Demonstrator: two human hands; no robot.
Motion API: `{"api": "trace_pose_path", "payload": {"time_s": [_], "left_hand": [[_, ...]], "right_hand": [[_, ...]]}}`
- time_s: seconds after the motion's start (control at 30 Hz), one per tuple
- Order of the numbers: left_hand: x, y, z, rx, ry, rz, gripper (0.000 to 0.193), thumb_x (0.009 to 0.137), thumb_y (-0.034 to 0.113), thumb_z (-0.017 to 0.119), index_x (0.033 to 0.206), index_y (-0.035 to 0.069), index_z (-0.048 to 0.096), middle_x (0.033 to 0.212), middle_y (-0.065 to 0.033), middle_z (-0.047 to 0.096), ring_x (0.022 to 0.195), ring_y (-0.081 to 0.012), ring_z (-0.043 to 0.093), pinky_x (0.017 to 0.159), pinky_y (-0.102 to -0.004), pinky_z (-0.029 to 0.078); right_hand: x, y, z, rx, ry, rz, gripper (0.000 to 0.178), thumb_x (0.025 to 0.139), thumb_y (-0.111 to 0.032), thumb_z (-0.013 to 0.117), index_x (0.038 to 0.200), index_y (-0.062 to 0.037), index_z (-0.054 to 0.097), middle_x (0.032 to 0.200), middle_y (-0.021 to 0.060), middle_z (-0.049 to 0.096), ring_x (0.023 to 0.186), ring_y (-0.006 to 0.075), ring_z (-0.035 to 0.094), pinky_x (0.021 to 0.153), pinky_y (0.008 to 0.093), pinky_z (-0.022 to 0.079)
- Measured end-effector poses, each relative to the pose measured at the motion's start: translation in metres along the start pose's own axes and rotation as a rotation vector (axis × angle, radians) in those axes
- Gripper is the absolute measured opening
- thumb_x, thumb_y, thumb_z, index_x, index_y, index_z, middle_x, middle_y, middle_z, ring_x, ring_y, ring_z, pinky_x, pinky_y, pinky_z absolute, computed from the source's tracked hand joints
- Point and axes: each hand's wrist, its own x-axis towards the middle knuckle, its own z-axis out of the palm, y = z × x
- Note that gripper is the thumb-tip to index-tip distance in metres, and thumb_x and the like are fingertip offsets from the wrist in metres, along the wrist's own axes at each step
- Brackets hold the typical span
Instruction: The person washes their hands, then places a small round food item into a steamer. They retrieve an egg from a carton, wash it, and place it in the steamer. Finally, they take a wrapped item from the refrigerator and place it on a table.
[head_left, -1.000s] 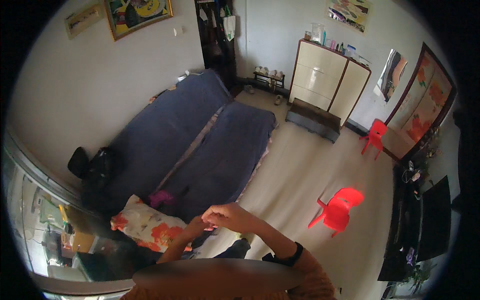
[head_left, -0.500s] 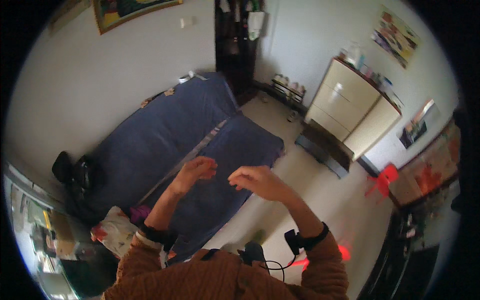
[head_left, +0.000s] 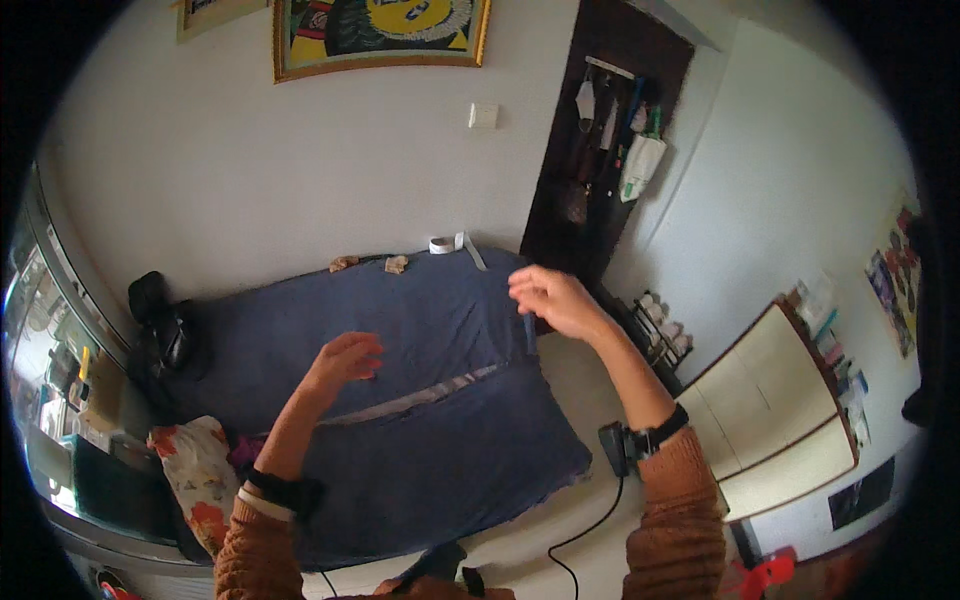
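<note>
Both hands are raised in the air over a sofa with a dark blue cover (head_left: pixel 440 490). My left hand (head_left: pixel 345 362) is loosely curved, its fingers stretched out and nothing in it, above the middle of the sofa. My right hand (head_left: pixel 556 300) hovers in front of the sofa's far right end, fingers half bent and apart, also holding nothing. Beyond the hands, a white roll with a loose strip (head_left: pixel 442 245) lies along the sofa's back edge. Two small brown objects (head_left: pixel 397 264) rest left of it. Each forearm wears a black strap with a device.
A black bag (head_left: pixel 172 343) sits at the sofa's left end, with a floral bag (head_left: pixel 195 470) nearer. On the right are a dark door (head_left: pixel 560 185) hung with bags, a shoe rack (head_left: pixel 655 330), a cream cabinet (head_left: pixel 755 390) and a red stool (head_left: pixel 768 572). A cable hangs from the right forearm.
The view has turned right-to-left and up, toward the sofa and wall. My hands have moved farther apart, the right one rising toward the sofa's far end. Both remain free of any object.
</note>
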Motion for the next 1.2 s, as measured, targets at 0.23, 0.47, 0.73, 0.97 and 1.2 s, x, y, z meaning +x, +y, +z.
{"api": "trace_pose_path", "payload": {"time_s": [0.23,0.47,0.73,0.97,1.2], "left_hand": [[0.138,-0.007,-0.054,-0.124,0.198,0.096,0.045,0.095,0.032,0.054,0.129,0.003,0.050,0.119,-0.0115,0.060,0.107,-0.0228,0.059,0.086,-0.0382,0.050],[0.222,-0.017,-0.039,-0.262,0.203,0.055,0.046,0.096,0.029,0.054,0.132,0.002,0.047,0.124,-0.0147,0.057,0.109,-0.0265,0.059,0.091,-0.0416,0.049],[0.145,-0.082,0.019,-0.349,0.436,-0.175,0.038,0.095,0.028,0.056,0.122,0.001,0.054,0.114,-0.0139,0.063,0.097,-0.0268,0.063,0.083,-0.0411,0.052],[0.024,-0.128,0.049,-0.490,0.840,-0.369,0.035,0.094,0.024,0.058,0.121,0.002,0.054,0.115,-0.0151,0.063,0.101,-0.0284,0.063,0.083,-0.0435,0.053],[-0.079,-0.147,0.096,-0.462,1.039,-0.234,0.039,0.095,0.032,0.055,0.123,0.004,0.054,0.116,-0.0084,0.062,0.101,-0.0220,0.061,0.087,-0.0373,0.050]], "right_hand": [[0.204,0.064,-0.055,-0.382,0.116,-0.052,0.048,0.088,-0.020,0.060,0.130,-0.0006,0.049,0.125,0.0184,0.059,0.107,0.0268,0.062,0.092,0.0355,0.048],[0.370,0.128,-0.075,-0.655,0.119,-0.141,0.062,0.087,-0.024,0.056,0.140,-0.0005,0.036,0.145,0.0194,0.038,0.133,0.0312,0.040,0.108,0.0392,0.035],[0.532,0.171,-0.080,-0.603,0.210,-0.019,0.070,0.088,-0.021,0.052,0.147,-0.0015,0.020,0.155,0.0173,0.016,0.143,0.0314,0.019,0.115,0.0397,0.026],[0.626,0.237,-0.044,-0.388,0.314,-0.257,0.062,0.085,-0.028,0.055,0.131,0.0095,0.039,0.143,0.0284,0.035,0.135,0.0390,0.032,0.112,0.0415,0.028],[0.598,0.274,-0.042,-0.243,0.191,-0.245,0.069,0.088,-0.033,0.060,0.141,0.0025,0.036,0.135,0.0218,0.050,0.123,0.0318,0.050,0.103,0.0377,0.040]]}}
